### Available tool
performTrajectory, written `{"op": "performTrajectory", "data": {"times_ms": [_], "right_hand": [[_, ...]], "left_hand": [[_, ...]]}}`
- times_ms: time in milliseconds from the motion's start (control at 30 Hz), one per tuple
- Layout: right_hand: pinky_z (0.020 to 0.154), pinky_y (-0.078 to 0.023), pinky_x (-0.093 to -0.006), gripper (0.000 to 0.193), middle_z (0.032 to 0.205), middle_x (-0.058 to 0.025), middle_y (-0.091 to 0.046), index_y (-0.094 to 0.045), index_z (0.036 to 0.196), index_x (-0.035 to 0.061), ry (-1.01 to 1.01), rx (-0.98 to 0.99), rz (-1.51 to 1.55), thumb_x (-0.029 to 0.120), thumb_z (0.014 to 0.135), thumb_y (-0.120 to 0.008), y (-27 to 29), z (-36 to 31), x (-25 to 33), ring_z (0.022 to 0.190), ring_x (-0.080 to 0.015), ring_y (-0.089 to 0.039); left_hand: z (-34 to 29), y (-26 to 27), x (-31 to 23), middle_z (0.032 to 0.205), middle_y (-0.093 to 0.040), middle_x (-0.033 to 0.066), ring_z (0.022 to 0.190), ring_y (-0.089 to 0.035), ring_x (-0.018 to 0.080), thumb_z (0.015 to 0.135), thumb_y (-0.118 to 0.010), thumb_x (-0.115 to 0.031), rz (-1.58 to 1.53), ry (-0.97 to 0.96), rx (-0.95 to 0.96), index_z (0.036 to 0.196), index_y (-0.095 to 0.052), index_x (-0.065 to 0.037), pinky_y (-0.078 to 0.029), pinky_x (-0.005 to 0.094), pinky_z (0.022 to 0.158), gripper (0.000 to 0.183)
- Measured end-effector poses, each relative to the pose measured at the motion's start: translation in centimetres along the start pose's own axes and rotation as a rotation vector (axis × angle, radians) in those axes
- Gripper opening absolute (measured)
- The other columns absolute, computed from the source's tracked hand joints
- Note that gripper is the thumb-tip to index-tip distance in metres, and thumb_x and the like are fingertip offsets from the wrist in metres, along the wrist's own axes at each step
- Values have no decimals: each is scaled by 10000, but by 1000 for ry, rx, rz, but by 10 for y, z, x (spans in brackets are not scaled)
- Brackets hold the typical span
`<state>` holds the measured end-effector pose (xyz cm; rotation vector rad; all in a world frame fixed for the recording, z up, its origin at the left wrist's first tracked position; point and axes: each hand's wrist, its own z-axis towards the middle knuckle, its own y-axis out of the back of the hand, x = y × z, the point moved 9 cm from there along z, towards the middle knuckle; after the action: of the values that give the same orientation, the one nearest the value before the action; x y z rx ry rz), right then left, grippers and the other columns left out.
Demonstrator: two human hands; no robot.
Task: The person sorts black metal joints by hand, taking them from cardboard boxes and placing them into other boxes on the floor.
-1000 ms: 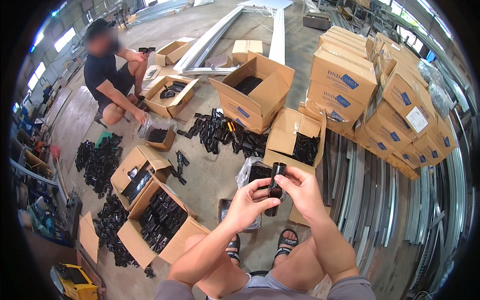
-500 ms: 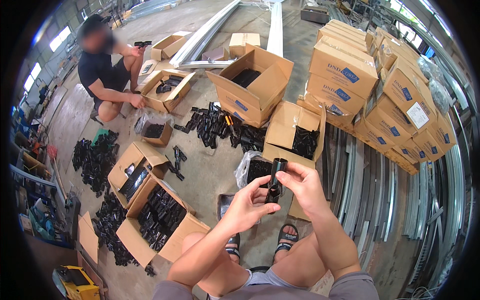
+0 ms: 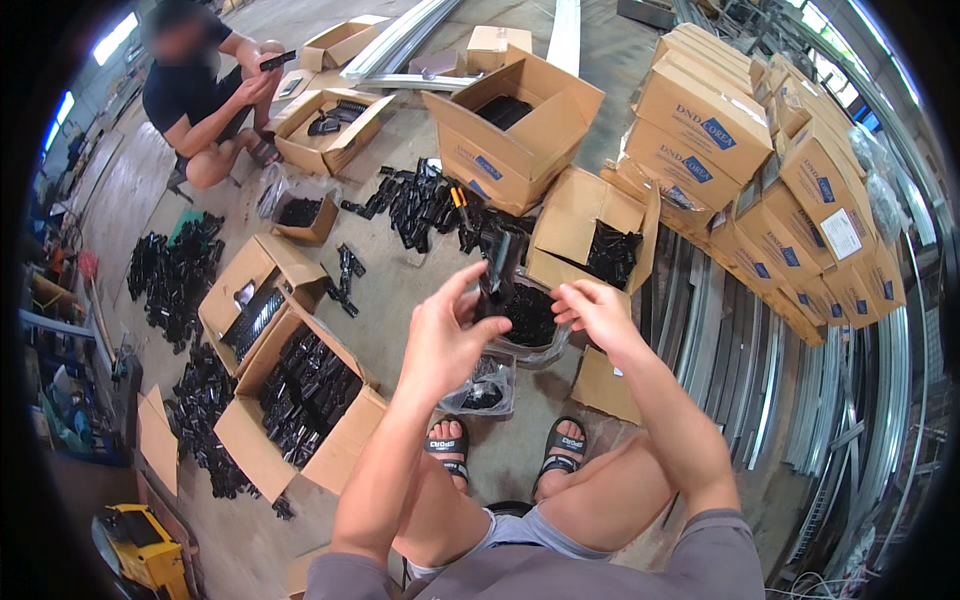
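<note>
My left hand (image 3: 448,322) is wrapped round a black tubular plastic fitting (image 3: 503,262), held upright and tilted above a plastic-lined tub of small black parts (image 3: 532,318). At the tub's right rim is my right hand (image 3: 597,318), its fingers curled together in a pinch. Whether something small sits between those fingertips is too fine to make out. Closer to my feet stands a second small plastic-lined box (image 3: 484,385) with black pieces inside.
Open cartons of black fittings stand at left (image 3: 312,395) and ahead (image 3: 590,232). Loose fittings (image 3: 205,425) lie heaped on the floor. Stacked cartons (image 3: 700,130) and long metal profiles (image 3: 735,370) occupy the right. At far left a person (image 3: 200,100) sits holding a black part.
My hands have separated: the left keeps the fitting and has shifted left and up, while the right has let go of it and moved to the tub. The other person has brought both hands together.
</note>
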<state>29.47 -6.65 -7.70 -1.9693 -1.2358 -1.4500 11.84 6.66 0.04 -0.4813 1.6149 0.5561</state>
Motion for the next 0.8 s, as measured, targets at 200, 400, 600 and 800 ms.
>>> {"op": "performTrajectory", "data": {"times_ms": [200, 400, 600, 800], "right_hand": [[900, -548, -466, 243, 1100, -173, -722, -753, 1070, 96, -93, 174, -1119, 235, 891, -664, -27, 83, -123, 1031, -364, -691], [844, -570, -478, 165, 1024, -211, -716, -705, 998, 53, 11, -62, -1220, 97, 870, -611, -56, 131, -198, 998, -381, -697], [846, -552, -467, 216, 1063, -155, -716, -706, 1021, 93, 81, -102, -1331, 169, 946, -519, -67, 150, -235, 1030, -324, -683], [898, -536, -462, 267, 1100, -186, -705, -680, 1123, 78, 6, 9, -1300, 231, 934, -570, -75, 158, -243, 1053, -328, -677]], "left_hand": [[9, 26, 1, 1023, -758, 140, 891, -661, 84, 773, -774, 39, 291, -15, -190, 1379, -545, -33, -532, 283, 818, 653], [2, 27, -20, 1031, -719, 241, 962, -724, 339, 752, -788, -29, 364, -75, -207, 1354, -588, -116, -556, 383, 833, 640], [5, 19, -16, 1026, -680, 275, 973, -657, 445, 782, -773, -96, 446, -173, -180, 1373, -563, -160, -545, 474, 828, 630], [3, 16, -13, 1051, -675, 271, 943, -647, 469, 806, -753, -152, 441, -228, -165, 1380, -552, -167, -535, 510, 824, 608]]}}
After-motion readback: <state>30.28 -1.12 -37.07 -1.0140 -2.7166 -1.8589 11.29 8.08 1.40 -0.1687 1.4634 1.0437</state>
